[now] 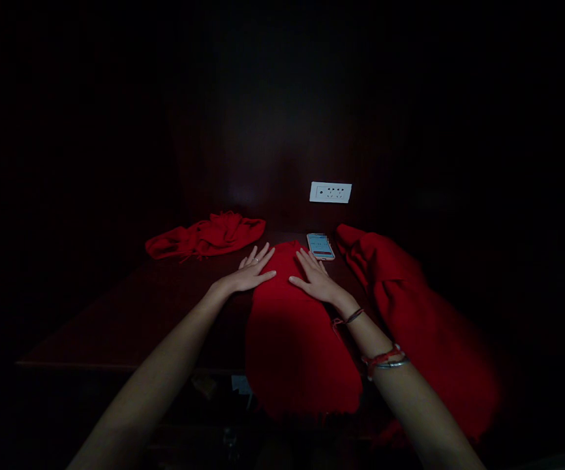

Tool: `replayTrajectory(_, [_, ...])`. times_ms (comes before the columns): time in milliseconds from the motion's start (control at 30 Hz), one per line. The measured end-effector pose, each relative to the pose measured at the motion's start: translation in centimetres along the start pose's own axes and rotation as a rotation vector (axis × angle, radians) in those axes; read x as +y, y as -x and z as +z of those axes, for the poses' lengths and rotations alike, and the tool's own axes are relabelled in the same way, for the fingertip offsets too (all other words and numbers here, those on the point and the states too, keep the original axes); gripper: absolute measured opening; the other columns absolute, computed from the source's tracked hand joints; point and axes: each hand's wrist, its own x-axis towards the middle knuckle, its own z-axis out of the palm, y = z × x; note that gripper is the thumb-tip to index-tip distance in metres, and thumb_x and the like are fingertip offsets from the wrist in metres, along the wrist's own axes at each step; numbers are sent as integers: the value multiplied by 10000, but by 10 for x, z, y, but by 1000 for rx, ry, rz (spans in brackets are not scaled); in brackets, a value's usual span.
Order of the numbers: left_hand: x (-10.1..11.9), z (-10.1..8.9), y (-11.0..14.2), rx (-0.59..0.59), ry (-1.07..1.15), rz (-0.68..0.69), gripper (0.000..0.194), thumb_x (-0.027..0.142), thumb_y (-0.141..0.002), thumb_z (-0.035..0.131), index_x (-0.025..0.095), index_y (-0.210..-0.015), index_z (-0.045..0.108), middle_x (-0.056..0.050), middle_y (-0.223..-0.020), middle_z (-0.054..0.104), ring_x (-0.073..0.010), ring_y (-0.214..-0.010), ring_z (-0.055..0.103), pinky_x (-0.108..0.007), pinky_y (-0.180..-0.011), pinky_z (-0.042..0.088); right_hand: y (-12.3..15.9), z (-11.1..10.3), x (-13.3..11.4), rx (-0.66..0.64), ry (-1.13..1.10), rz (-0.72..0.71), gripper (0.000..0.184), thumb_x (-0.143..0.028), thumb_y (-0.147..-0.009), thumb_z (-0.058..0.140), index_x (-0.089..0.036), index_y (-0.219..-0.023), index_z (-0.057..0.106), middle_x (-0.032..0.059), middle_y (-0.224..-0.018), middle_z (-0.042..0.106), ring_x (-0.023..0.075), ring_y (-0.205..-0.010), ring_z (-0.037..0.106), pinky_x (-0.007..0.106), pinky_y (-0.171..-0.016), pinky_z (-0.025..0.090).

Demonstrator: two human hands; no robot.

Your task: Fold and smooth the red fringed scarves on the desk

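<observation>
A red scarf (302, 346) with a fringed end lies lengthwise on the dark table (116, 326) and hangs over its front edge. My left hand (253, 269) rests at the scarf's left edge near its far end, fingers spread. On the right edge lies my right hand (314, 275), also flat with fingers apart. Neither hand grips the cloth. A ring shows on a left finger, and bracelets circle my right wrist and forearm.
Behind on the left is a crumpled red scarf (209, 235). Another red cloth (400, 287) drapes along the right side and over the front. A lit phone (320, 246) lies just beyond my right hand. A white wall socket (330, 192) is above it. The surroundings are very dark.
</observation>
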Motion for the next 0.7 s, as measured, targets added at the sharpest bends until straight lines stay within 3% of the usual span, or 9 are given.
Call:
replayTrajectory(167, [-11,9,-1,-210,-29,-105,843,669,-647,340,299,-1278,-79,-10,-1350,-87,-331,-1191,-110,-534,-919,57,-2,9,4,-224,29,113,862,-671,-665,286,-148,-1311,55,67,-1367,17,223,-1235,-34,413,-987,23])
replayTrajectory(433, [-16,2,2,-254,-1,-222,967,701,-547,424,294,-1283,-53,-26,-1346,-55,-350,-1177,-102,-504,-933,89,7,-6,19,-345,-38,227,975,-711,-600,331,-97,-1308,62,82,-1363,-14,238,-1226,-66,366,-1006,46])
replayTrajectory(500, [-18,-2,3,-255,23,-223,963,698,-551,425,280,-1289,-32,-33,-1346,-45,-335,-1185,-87,-485,-939,109,9,-10,23,-318,-96,230,979,-702,-600,350,-78,-1306,83,99,-1361,3,228,-1228,-47,342,-1011,51])
replayTrajectory(567, [-22,-7,4,-228,62,-218,899,690,-593,382,265,-1298,21,-38,-1350,-22,-307,-1201,-45,-454,-947,139,9,-11,25,-212,-172,186,921,-672,-636,345,-79,-1303,117,106,-1361,51,207,-1235,19,318,-1014,66])
replayTrajectory(700, [-31,-13,2,-26,92,-255,752,632,-700,269,180,-1295,173,-79,-1353,120,-223,-1225,108,-349,-967,174,4,-10,26,95,-281,123,743,-587,-715,326,-108,-1275,229,106,-1321,242,184,-1204,217,321,-1001,149])
